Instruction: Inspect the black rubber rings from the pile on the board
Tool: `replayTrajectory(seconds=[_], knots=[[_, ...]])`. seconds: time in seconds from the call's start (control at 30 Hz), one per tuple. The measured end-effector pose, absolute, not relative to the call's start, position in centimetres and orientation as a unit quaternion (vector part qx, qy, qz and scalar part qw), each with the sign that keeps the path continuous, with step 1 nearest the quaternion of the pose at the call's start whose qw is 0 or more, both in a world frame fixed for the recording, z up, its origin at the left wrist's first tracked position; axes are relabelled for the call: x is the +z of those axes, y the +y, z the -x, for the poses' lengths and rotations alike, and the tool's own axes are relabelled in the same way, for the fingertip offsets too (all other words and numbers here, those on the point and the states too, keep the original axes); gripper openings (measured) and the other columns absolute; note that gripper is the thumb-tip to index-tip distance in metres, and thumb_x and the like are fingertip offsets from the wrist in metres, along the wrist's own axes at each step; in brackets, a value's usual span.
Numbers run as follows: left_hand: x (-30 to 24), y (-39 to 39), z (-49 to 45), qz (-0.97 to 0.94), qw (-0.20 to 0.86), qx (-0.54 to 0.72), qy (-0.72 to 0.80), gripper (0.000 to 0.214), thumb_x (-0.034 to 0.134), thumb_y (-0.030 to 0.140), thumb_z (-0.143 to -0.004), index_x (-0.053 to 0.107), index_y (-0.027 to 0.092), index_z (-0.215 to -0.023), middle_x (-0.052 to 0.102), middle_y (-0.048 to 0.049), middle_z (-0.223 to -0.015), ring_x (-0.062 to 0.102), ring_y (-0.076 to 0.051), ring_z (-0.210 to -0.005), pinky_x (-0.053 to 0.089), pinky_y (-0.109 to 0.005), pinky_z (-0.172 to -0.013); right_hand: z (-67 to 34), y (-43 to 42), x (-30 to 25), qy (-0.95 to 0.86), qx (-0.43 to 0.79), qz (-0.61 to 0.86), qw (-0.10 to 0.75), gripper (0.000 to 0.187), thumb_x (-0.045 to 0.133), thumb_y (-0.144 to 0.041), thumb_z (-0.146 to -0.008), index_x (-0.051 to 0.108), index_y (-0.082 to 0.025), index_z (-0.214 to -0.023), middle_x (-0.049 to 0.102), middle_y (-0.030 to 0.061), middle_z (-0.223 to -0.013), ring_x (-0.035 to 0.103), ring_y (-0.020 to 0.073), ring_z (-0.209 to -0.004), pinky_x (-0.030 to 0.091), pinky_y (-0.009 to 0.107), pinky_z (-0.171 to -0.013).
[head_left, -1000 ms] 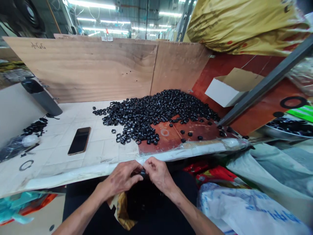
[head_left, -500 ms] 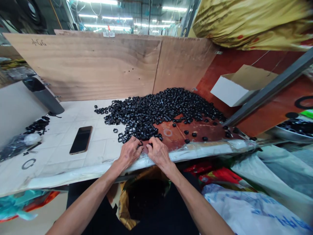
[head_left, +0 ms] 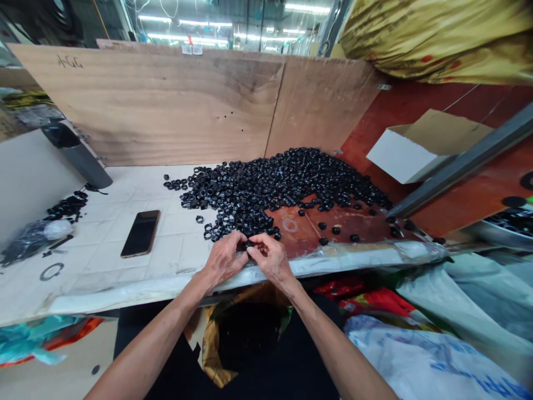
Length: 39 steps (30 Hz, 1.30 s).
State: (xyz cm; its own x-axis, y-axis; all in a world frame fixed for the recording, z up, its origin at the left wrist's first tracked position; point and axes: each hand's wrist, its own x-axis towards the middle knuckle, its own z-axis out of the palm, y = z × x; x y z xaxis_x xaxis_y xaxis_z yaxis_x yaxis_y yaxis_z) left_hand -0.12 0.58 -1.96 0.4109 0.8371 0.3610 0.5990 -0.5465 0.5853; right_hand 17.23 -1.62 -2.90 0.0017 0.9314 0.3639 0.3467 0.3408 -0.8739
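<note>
A small black ring-like part is pinched between my two hands, just over the front edge of the table. My left hand grips it from the left with thumb and fingers closed. From the other side, the thumb and fingertips of my right hand close on the same part. Directly beyond my fingers spreads a large pile of similar black parts, many of them open rings. Fingers cover much of the held piece, so its exact shape is hidden.
A phone lies on the white tabletop to the left, near a flat ring and a dark cylinder. Plywood panels stand behind. An open bag sits below the edge; a white box is at right.
My hands have come together, and the black part now shows between their fingertips. Before, they were slightly apart at the pile's near edge. The view has shifted a little.
</note>
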Motion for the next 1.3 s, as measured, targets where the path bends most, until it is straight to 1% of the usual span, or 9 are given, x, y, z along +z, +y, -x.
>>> replayTrajectory(seconds=[0.17,0.3,0.37,0.5,0.6,0.77,0.97,1.13,1.3], knots=[[-1.7,0.5,0.2,-0.788,0.266,0.358,0.425,0.022,0.065,0.02,-0.084,0.061,0.022,-0.106,0.072,0.0001,-0.089,0.069,-0.017,-0.079,0.055,-0.029,-0.076,-17.3,-1.9,-2.8,-0.636,0.291,0.491,0.52,0.015,0.068,-0.028,-0.083,0.065,-0.02,-0.096,0.065,0.0003,-0.073,0.063,0.0155,-0.062,0.054,0.027,-0.06],[-1.8,0.5,0.0,-0.759,0.336,0.397,0.391,0.017,0.065,0.018,-0.085,0.062,0.021,-0.102,0.072,-0.0012,-0.092,0.071,-0.016,-0.082,0.058,-0.028,-0.078,-17.4,-1.9,-2.8,-0.636,0.286,0.47,0.541,0.023,0.065,-0.025,-0.085,0.07,-0.02,-0.107,0.068,0.0039,-0.091,0.062,0.0139,-0.067,0.054,0.025,-0.06],[-1.9,0.5,-0.1,-0.745,0.353,0.42,0.379,0.017,0.065,0.016,-0.085,0.063,0.02,-0.101,0.07,-0.0015,-0.093,0.071,-0.016,-0.082,0.06,-0.028,-0.078,-17.6,-1.9,-2.9,-0.646,0.286,0.461,0.537,0.021,0.064,-0.025,-0.087,0.072,-0.02,-0.105,0.069,0.0054,-0.097,0.063,0.0136,-0.069,0.054,0.025,-0.061],[-2.0,0.6,-0.1,-0.739,0.346,0.449,0.364,0.017,0.066,0.016,-0.086,0.066,0.02,-0.102,0.066,-0.0031,-0.099,0.07,-0.016,-0.086,0.061,-0.029,-0.079,-17.8,-1.9,-3.2,-0.628,0.295,0.459,0.555,0.015,0.067,-0.026,-0.086,0.074,-0.02,-0.098,0.07,0.0057,-0.097,0.067,0.016,-0.077,0.056,0.025,-0.066],[-1.9,0.6,-0.1,-0.753,0.328,0.45,0.35,0.016,0.067,0.019,-0.089,0.068,0.02,-0.104,0.069,-0.0048,-0.102,0.07,-0.017,-0.091,0.06,-0.029,-0.081,-17.7,-1.8,-3.4,-0.591,0.339,0.463,0.567,0.016,0.071,-0.029,-0.084,0.074,-0.02,-0.097,0.071,0.004,-0.089,0.068,0.0157,-0.071,0.058,0.027,-0.065],[-1.4,0.4,-0.1,-0.78,0.303,0.443,0.322,0.012,0.067,0.025,-0.093,0.069,0.02,-0.104,0.072,-0.0046,-0.098,0.069,-0.017,-0.09,0.057,-0.03,-0.083,-17.7,-1.8,-3.2,-0.556,0.393,0.466,0.565,0.018,0.075,-0.035,-0.081,0.073,-0.02,-0.09,0.068,0.0006,-0.076,0.064,0.0146,-0.062,0.056,0.026,-0.059],[-1.6,0.5,-0.2,-0.771,0.314,0.448,0.326,0.014,0.068,0.024,-0.092,0.068,0.021,-0.106,0.071,-0.0048,-0.101,0.068,-0.018,-0.091,0.056,-0.031,-0.083,-18.2,-2.1,-3.0,-0.561,0.419,0.426,0.572,0.022,0.074,-0.032,-0.081,0.073,-0.021,-0.099,0.069,0.0026,-0.088,0.066,0.0159,-0.073,0.059,0.027,-0.068],[-1.9,0.6,-0.2,-0.77,0.32,0.447,0.324,0.014,0.067,0.021,-0.092,0.067,0.021,-0.106,0.07,-0.0053,-0.101,0.069,-0.018,-0.092,0.056,-0.032,-0.084,-18.2,-2.3,-3.2,-0.544,0.42,0.43,0.585,0.018,0.073,-0.032,-0.083,0.072,-0.022,-0.098,0.071,0.0038,-0.093,0.07,0.0181,-0.08,0.061,0.03,-0.075],[-1.8,0.6,-0.2,-0.778,0.305,0.452,0.313,0.013,0.067,0.021,-0.093,0.068,0.02,-0.106,0.071,-0.0054,-0.101,0.068,-0.018,-0.093,0.056,-0.032,-0.084,-18.0,-2.3,-3.2,-0.553,0.386,0.448,0.587,0.018,0.073,-0.031,-0.084,0.074,-0.022,-0.098,0.072,0.0036,-0.093,0.072,0.0175,-0.077,0.06,0.028,-0.072]])
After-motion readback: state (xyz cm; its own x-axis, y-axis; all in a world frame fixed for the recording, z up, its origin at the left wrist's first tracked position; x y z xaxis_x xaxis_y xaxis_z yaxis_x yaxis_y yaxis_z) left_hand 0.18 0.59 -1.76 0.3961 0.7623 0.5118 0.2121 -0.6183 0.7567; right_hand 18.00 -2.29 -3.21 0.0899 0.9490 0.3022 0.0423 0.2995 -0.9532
